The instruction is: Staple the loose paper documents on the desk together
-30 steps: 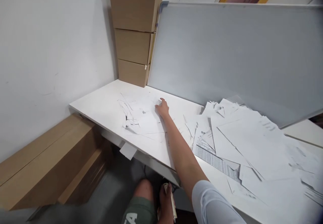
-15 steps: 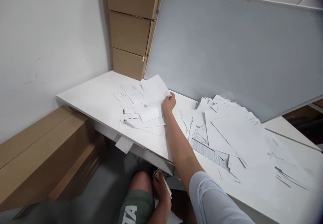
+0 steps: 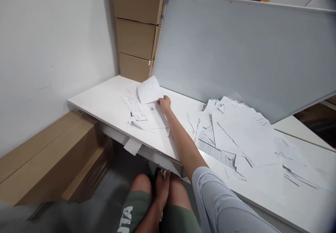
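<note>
My right hand (image 3: 165, 104) reaches over the white table, its fingers closed on the edge of a white paper sheet (image 3: 149, 90). That sheet is lifted and curls above a loose pile of papers (image 3: 157, 117), some of them printed. Low between the knees is my left hand (image 3: 162, 187), wrapped round a small pale bundle (image 3: 164, 173) that looks like folded paper; most of it is hidden by the fingers.
A larger heap of papers (image 3: 244, 135) spreads over the right of the table (image 3: 99, 96). Behind leans a whiteboard (image 3: 236, 50), beside stacked cardboard boxes (image 3: 136, 36). A long cardboard box (image 3: 52, 152) lies at left. One paper (image 3: 133, 146) sticks out below the table's front edge.
My right hand has moved left with the sheet, which now curls up and shows more of the papers beneath. My left hand has turned and drawn in between the knees, still holding the bundle.
</note>
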The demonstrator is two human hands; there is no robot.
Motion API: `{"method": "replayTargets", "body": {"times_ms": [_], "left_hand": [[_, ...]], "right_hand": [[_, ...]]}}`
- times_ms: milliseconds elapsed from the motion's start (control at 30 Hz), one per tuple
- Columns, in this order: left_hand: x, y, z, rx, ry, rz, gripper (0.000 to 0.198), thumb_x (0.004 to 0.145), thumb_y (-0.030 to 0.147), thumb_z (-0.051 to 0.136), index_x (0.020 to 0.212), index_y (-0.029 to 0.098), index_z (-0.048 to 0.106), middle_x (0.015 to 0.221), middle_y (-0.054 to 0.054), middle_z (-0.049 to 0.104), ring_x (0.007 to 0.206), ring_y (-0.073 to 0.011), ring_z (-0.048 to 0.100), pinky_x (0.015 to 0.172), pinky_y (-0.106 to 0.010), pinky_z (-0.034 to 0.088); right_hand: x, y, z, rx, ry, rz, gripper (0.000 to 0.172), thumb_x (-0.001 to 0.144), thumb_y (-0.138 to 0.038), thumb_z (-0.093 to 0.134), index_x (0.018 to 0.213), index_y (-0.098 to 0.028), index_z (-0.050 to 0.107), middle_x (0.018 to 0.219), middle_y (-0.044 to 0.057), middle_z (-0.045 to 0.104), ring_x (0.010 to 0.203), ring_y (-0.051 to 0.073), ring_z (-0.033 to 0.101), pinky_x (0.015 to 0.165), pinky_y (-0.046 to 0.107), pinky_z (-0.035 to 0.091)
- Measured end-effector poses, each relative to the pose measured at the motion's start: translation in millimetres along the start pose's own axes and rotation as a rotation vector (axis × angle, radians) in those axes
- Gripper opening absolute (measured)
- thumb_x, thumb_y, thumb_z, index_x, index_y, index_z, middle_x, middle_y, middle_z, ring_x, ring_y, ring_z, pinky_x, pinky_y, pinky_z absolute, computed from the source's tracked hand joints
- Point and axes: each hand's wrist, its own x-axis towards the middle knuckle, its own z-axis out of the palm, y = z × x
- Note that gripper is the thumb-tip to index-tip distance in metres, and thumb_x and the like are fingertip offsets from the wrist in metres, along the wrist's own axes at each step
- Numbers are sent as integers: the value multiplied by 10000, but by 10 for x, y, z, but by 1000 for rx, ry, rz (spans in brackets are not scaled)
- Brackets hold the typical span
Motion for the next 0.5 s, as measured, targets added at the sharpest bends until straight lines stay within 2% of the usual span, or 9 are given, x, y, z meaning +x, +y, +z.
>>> {"method": "replayTargets", "body": {"times_ms": [133,233,300,333,400,500], "left_hand": [[124,-26,-119,-99,8,-69,373,813,541,528,906,183,580,981,-136,711,1000,-286,662,890,-343,459],[108,-105,-95,-133,-6,-91,362,821,536,545,908,188,589,990,-116,713,999,-270,660,885,-330,464],[80,-136,-49,-126,-12,-75,324,837,509,550,910,196,589,989,-100,716,1001,-259,659,884,-323,462],[68,-141,-25,-104,-11,-76,298,843,487,553,905,198,587,978,-97,717,995,-260,661,879,-326,460],[54,-129,16,-41,-13,-109,242,852,433,556,897,196,579,961,-104,718,979,-266,669,867,-335,458],[31,-76,44,12,-36,-148,217,873,400,550,934,193,578,1016,-115,716,1003,-257,669,874,-326,451]], "right_hand": [[-78,35,-123,-154,20,-37,587,757,-116,482,1343,-87,502,854,66,682,811,216,650,793,328,497],[-145,37,-168,-379,39,-107,516,810,-186,484,1314,-95,545,1124,178,647,1064,295,585,931,414,443],[-227,24,-91,-522,45,-232,461,850,-245,491,1272,-82,579,1306,231,555,1228,334,487,1024,463,382],[-279,10,-21,-564,15,-320,447,865,-265,500,1262,-81,588,1366,234,517,1289,336,440,1068,470,346],[-393,-28,158,-637,-128,-490,437,893,-304,513,1268,-92,591,1420,211,499,1356,312,397,1125,453,299],[-543,-96,403,-712,-350,-549,513,888,-385,574,1311,-95,561,1443,190,508,1367,297,413,1133,428,302]]}}
